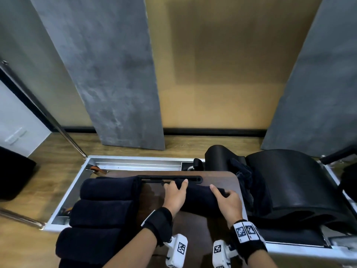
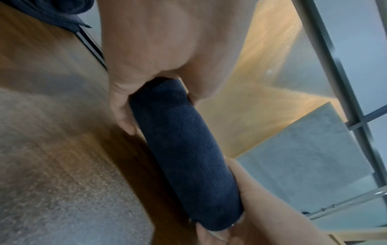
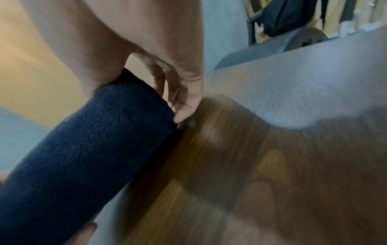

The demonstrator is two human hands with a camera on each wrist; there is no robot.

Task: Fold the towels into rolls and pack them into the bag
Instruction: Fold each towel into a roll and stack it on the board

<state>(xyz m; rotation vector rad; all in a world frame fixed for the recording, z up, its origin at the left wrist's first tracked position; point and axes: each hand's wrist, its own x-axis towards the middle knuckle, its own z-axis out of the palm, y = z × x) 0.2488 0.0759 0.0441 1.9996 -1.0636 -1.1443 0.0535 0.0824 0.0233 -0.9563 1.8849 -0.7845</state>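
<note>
A dark navy towel roll [image 1: 201,198] lies crosswise on the brown wooden table top [image 1: 193,227], and both my hands hold it. My left hand [image 1: 176,187] grips its left part, thumb and fingers curled round it [image 2: 184,149]. My right hand [image 1: 222,194] holds the right end, with its fingers [image 3: 182,111] curled down past the roll's end [image 3: 83,149]. Several finished navy rolls [image 1: 100,211] lie side by side at the table's left edge. I cannot make out a bag for certain.
A black slotted bar [image 1: 170,178] runs along the table's far edge. A loose dark cloth [image 1: 243,176] hangs beside a large black padded barrel [image 1: 289,180] on the right. A white metal frame [image 1: 135,161] lies on the wood floor beyond. A black bin-like shape [image 1: 11,175] stands at far left.
</note>
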